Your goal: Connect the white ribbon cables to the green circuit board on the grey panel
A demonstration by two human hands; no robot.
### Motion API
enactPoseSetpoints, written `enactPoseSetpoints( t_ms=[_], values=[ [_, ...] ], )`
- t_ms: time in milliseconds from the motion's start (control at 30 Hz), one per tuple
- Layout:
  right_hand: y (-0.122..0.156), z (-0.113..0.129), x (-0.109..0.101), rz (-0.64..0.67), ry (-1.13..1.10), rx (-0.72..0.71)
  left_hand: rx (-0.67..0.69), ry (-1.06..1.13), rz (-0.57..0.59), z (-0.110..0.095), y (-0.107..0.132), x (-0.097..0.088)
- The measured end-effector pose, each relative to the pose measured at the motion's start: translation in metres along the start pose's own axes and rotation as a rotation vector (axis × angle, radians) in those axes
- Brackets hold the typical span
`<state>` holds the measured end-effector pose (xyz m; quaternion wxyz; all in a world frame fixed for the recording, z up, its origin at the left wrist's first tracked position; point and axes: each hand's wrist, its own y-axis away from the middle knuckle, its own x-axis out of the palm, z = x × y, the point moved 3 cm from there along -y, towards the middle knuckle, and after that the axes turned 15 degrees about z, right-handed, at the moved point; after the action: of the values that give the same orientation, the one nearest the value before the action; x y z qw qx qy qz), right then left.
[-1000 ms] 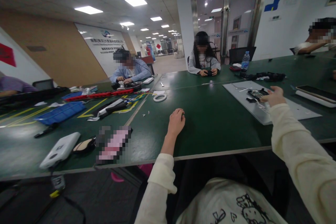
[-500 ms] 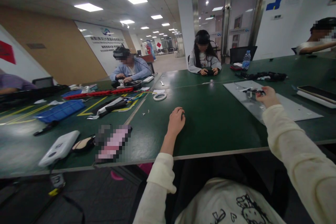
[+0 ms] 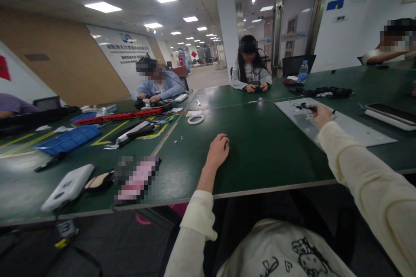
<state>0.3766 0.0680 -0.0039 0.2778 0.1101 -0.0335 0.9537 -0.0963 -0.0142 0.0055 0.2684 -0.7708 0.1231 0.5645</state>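
Observation:
My left hand [image 3: 218, 152] rests on the green tabletop [image 3: 250, 156] near the front edge, fingers loosely bent, a gap beside the thumb, and nothing visible in it. Stretched out to the right, my right hand [image 3: 322, 115] is closed on a slim dark tool [image 3: 307, 107]. One end of it points left over the pale grey board [image 3: 360, 132], and a dark end shows right of the hand. What kind of tool it is cannot be made out. Small pale and dark bits lie on the board around the hand.
A white tape roll [image 3: 195, 119], a small wrench [image 3: 198, 102] and a blue basket [image 3: 69, 138] lie leftward. A white device [image 3: 68, 187] is near the front edge. Beyond the board are black straps [image 3: 325, 91] and a bottle [image 3: 302, 73]. Other people sit around the table.
My right hand and the dark tool have shifted slightly left and away from me over the board. The tool's rear end now shows. My left hand stays in place.

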Motion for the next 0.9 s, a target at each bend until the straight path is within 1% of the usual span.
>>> enactPoseSetpoints(
  t_ms=[67, 100, 133, 233, 367, 433, 500, 567, 633, 767, 833, 900],
  values=[
    [-0.002, 0.010, 0.002, -0.123, -0.131, 0.077, 0.004, -0.003, 0.001, 0.000, -0.001, 0.000],
    [-0.003, 0.017, 0.005, -0.140, -0.186, 0.087, 0.006, -0.006, 0.004, 0.000, -0.001, 0.000],
    [-0.005, 0.026, 0.009, -0.115, -0.218, 0.072, 0.006, -0.009, 0.009, 0.001, -0.001, 0.001],
    [-0.005, 0.053, 0.021, -0.015, -0.248, 0.010, 0.000, -0.015, 0.024, 0.002, -0.002, 0.001],
    [0.007, 0.083, 0.043, 0.198, -0.400, -0.045, 0.008, -0.017, 0.017, 0.004, -0.002, 0.001],
    [0.018, 0.091, 0.056, 0.292, -0.438, -0.041, 0.016, -0.018, -0.001, 0.005, -0.003, 0.001],
    [0.032, 0.091, 0.070, 0.375, -0.409, -0.022, 0.010, -0.024, -0.032, 0.005, -0.003, 0.000],
    [0.046, 0.082, 0.084, 0.476, -0.361, 0.023, -0.013, -0.030, -0.084, 0.004, -0.003, -0.003],
    [0.062, 0.064, 0.100, 0.595, -0.308, 0.092, -0.047, -0.027, -0.155, 0.002, -0.002, -0.008],
    [0.092, 0.009, 0.129, 0.818, -0.131, 0.241, -0.116, -0.013, -0.290, 0.000, 0.001, -0.017],
    [0.105, -0.019, 0.140, 0.907, -0.047, 0.291, -0.145, -0.014, -0.321, 0.001, 0.002, -0.019],
    [0.115, -0.041, 0.148, 0.956, 0.048, 0.292, -0.157, -0.019, -0.326, 0.001, 0.002, -0.018]
  ],
)
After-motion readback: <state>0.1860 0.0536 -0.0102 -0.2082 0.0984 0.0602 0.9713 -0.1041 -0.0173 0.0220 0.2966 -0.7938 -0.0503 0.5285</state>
